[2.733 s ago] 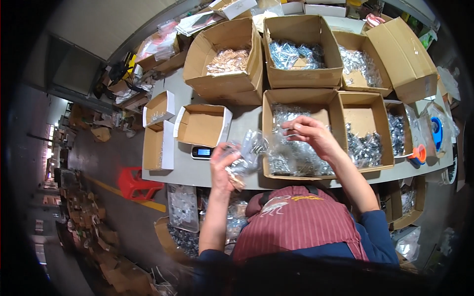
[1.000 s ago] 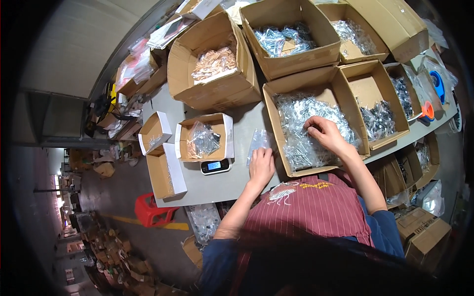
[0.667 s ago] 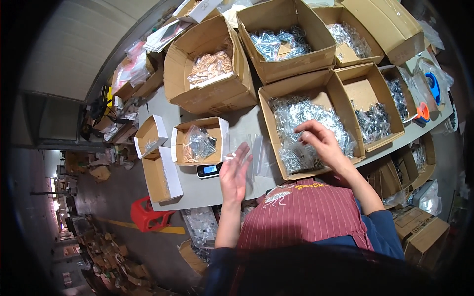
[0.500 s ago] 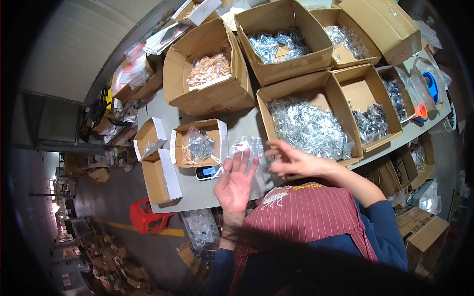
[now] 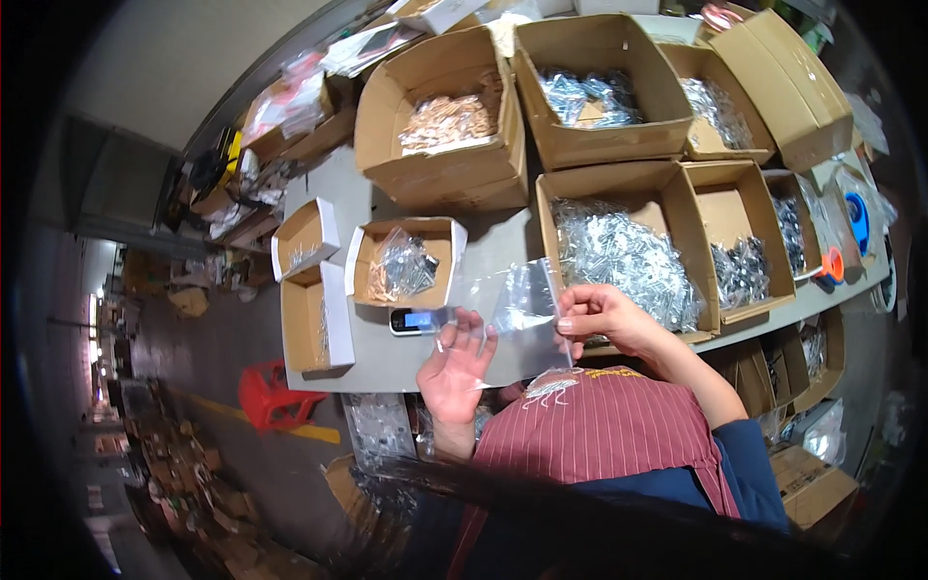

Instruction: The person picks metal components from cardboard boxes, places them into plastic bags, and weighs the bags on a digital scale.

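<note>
In the head view, my right hand [image 5: 607,317] pinches the right edge of a clear plastic bag [image 5: 530,307] between thumb and fingers. The bag spreads leftward over the table, thin and see-through, and nothing shows inside it. My left hand [image 5: 454,379] is palm up with its fingers apart, by the bag's left side. Clear film overlaps its fingertips; whether they touch the bag I cannot tell. Just beyond those fingers lies a small digital scale [image 5: 414,321] with a lit blue display. Behind the scale, a small box [image 5: 452,253] holds bagged dark parts and tan dowel-like pieces.
Two narrow white boxes [image 5: 332,280] with thin metal parts stand at the left. A carton of bagged screws or bolts [image 5: 619,256] sits beyond my right hand. More cartons [image 5: 440,179] line the table's back. A red plastic stool [image 5: 269,396] is on the floor at left.
My right hand's fingers have closed on the bag's edge, and the bag is now spread flatter between my hands. My left hand stays open. The whole view has shifted a little.
</note>
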Demonstrator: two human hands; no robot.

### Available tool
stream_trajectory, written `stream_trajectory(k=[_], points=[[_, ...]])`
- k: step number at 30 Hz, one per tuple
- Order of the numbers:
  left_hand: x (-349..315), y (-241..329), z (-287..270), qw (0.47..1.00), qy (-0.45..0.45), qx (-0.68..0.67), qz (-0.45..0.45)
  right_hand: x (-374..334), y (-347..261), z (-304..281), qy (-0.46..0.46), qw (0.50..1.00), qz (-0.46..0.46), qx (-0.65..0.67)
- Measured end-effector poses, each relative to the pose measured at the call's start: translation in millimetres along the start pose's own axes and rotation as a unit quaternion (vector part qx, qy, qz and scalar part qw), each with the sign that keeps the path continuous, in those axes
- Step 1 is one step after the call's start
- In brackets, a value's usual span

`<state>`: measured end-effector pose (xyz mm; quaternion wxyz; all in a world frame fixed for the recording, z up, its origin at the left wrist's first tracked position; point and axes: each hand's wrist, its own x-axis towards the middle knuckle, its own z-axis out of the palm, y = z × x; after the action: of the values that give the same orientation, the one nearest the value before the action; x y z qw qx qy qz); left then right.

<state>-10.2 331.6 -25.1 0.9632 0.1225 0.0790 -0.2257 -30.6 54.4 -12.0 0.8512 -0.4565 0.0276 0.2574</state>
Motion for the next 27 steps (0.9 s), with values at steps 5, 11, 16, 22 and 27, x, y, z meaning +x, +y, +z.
stream_trajectory(k=[5, 11, 16, 22, 27], points=[[-21, 15, -40, 0.953, 0.125, 0.269, 0.061, -15, 3, 3, 0.027, 0.998, 0.009, -0.061], [-49, 5, -2, 0.703, 0.203, 0.568, 0.377, -10, 14, 13, 0.066, 0.970, 0.031, -0.231], [-55, -24, 54, 0.642, 0.055, 0.755, 0.123, 6, 25, 53, -0.022, 0.892, -0.110, -0.437], [-57, -17, 40, 0.631, -0.015, 0.763, 0.136, 21, 27, 74, -0.148, 0.901, -0.088, -0.399], [-67, -1, 38, 0.678, 0.020, 0.734, 0.046, 29, 30, 78, -0.189, 0.961, 0.052, -0.197]])
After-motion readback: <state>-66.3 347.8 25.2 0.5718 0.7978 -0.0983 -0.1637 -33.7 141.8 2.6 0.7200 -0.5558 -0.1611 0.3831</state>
